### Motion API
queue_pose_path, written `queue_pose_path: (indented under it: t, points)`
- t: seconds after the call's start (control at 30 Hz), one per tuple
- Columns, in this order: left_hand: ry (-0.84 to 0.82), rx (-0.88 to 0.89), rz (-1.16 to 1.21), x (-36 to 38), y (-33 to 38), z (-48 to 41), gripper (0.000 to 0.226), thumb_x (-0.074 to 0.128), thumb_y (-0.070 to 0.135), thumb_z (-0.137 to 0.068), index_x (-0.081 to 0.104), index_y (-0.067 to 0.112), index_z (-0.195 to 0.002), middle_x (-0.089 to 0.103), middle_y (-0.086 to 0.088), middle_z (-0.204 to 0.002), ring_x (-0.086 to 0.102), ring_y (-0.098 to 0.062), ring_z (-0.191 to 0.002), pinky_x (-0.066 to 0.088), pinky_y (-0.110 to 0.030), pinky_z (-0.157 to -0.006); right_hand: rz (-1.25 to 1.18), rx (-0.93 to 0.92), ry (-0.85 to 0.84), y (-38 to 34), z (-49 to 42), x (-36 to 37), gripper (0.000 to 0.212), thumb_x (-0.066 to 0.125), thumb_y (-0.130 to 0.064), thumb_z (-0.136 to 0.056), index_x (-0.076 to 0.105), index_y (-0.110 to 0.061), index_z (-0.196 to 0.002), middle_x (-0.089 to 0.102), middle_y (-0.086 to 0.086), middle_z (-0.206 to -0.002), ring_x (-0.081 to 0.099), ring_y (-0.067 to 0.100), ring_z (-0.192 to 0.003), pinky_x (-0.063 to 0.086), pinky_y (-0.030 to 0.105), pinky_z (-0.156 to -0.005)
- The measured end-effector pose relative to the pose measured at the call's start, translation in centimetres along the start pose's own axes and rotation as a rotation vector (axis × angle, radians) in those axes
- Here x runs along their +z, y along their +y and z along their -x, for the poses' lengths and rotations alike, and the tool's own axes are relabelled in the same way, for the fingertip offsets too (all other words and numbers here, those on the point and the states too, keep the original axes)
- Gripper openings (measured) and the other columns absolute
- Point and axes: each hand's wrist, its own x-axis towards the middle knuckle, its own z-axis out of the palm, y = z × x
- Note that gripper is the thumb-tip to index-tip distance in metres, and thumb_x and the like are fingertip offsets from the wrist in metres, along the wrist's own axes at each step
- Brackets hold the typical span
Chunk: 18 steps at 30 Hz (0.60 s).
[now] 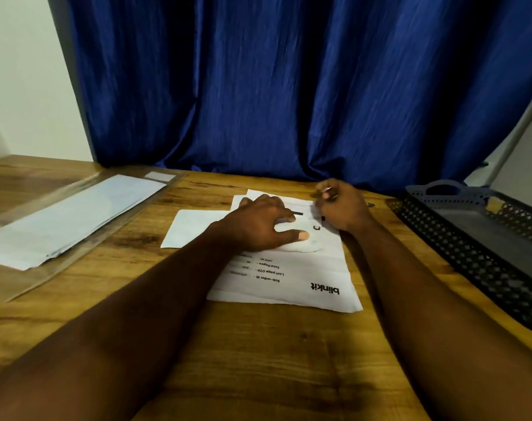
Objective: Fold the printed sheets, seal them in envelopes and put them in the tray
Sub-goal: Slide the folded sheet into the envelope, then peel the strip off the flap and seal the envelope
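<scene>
Two grips are on the paper in front of me. My left grip [260, 224] lies released and spread flat on the printed sheet [304, 278], with the thumb and fingertips pressing down on its upper half. My right grip [340, 208] sits at the far right corner of that sheet with its fingers curled in. I cannot tell whether they pinch the paper or only rest there.

The printed sheet lies flat in the middle of the wooden tabletop [258, 344], its text upside down to me, with the word "blinkit" near the edge closest to me. A white envelope [192, 227] lies partly under the sheet's left side and juts out to the left of my left wrist. Edges of more white paper [258, 192] show just beyond my left knuckles.

Well apart on the left lies a clear plastic sleeve [76, 262] holding a stack of white papers [76, 214]. On the right side of the tabletop stands the dark perforated tray [441, 238], apart from the sheet. A blue curtain [289, 86] hangs behind the tabletop.
</scene>
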Motion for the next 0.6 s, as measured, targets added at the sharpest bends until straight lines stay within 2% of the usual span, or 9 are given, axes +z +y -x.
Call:
queue_pose_path:
  t: [0.07, 0.13, 0.2, 0.3, 0.43, 0.53, 0.6]
  points:
    - [0.013, 0.002, 0.006, -0.1, 0.1, -0.1, 0.074, 0.04, 0.084, -0.092, 0.064, 0.033, -0.14, 0.052, 0.006, -0.152, 0.035, -0.014, -0.145, 0.023, -0.052, -0.117, 0.237, -0.029, 0.036, 0.1, -1.9, -0.4, 0.033, 0.072, -0.016, -0.09, 0.07, -0.024, -0.121, 0.069, 0.001, -0.11, 0.065, 0.022, -0.1, 0.05, 0.031, -0.087]
    - [0.026, 0.01, 0.006, 0.0, 0.1, -0.4, 0.07, 0.04, 0.082, -0.094, 0.067, 0.033, -0.135, 0.055, 0.007, -0.148, 0.037, -0.014, -0.144, 0.023, -0.053, -0.117, 0.505, -0.01, 0.003, 0.5, -3.8, -0.7, 0.048, 0.075, -0.025, -0.087, 0.066, -0.031, -0.133, 0.064, 0.008, -0.131, 0.059, 0.031, -0.121, 0.049, 0.044, -0.105]
    - [0.04, 0.018, -0.005, 0.2, -0.3, -0.7, 0.067, 0.04, 0.082, -0.095, 0.068, 0.033, -0.132, 0.058, 0.008, -0.145, 0.04, -0.014, -0.142, 0.025, -0.054, -0.118, 0.679, 0.045, -0.058, 0.8, -5.2, -0.6, 0.05, 0.077, -0.031, -0.087, 0.065, -0.035, -0.135, 0.059, 0.009, -0.139, 0.051, 0.036, -0.132, 0.04, 0.055, -0.113]
    - [0.048, 0.043, -0.03, 0.5, -0.7, -1.0, 0.064, 0.041, 0.08, -0.096, 0.068, 0.034, -0.132, 0.058, 0.008, -0.144, 0.041, -0.014, -0.141, 0.028, -0.053, -0.116, 0.811, 0.037, -0.088, 1.0, -6.2, -0.4, 0.046, 0.077, -0.031, -0.089, 0.066, -0.033, -0.133, 0.058, 0.01, -0.137, 0.046, 0.035, -0.133, 0.033, 0.056, -0.112]
    - [0.067, 0.064, -0.061, 0.5, -0.9, -1.1, 0.058, 0.046, 0.074, -0.098, 0.067, 0.034, -0.133, 0.057, 0.008, -0.145, 0.04, -0.015, -0.141, 0.029, -0.049, -0.114, 0.824, 0.044, -0.051, 1.3, -6.7, -0.1, 0.044, 0.083, -0.025, -0.081, 0.07, -0.029, -0.124, 0.062, 0.006, -0.127, 0.049, 0.032, -0.126, 0.032, 0.051, -0.104]
    - [0.116, 0.089, -0.087, 0.6, -1.0, -1.0, 0.054, 0.047, 0.072, -0.099, 0.068, 0.032, -0.128, 0.059, 0.008, -0.139, 0.043, -0.015, -0.136, 0.031, -0.047, -0.109, 0.828, -0.003, -0.004, 1.3, -6.2, 0.2, 0.03, 0.078, -0.022, -0.084, 0.071, -0.026, -0.113, 0.065, 0.005, -0.12, 0.053, 0.031, -0.12, 0.032, 0.052, -0.104]
    - [0.176, 0.094, -0.107, 0.7, -1.0, -0.9, 0.052, 0.048, 0.07, -0.099, 0.068, 0.032, -0.128, 0.059, 0.009, -0.136, 0.044, -0.014, -0.133, 0.031, -0.045, -0.107, 0.729, -0.064, 0.056, 1.4, -5.9, 0.2, 0.015, 0.073, -0.023, -0.091, 0.07, -0.027, -0.105, 0.066, 0.005, -0.117, 0.055, 0.03, -0.117, 0.035, 0.054, -0.104]
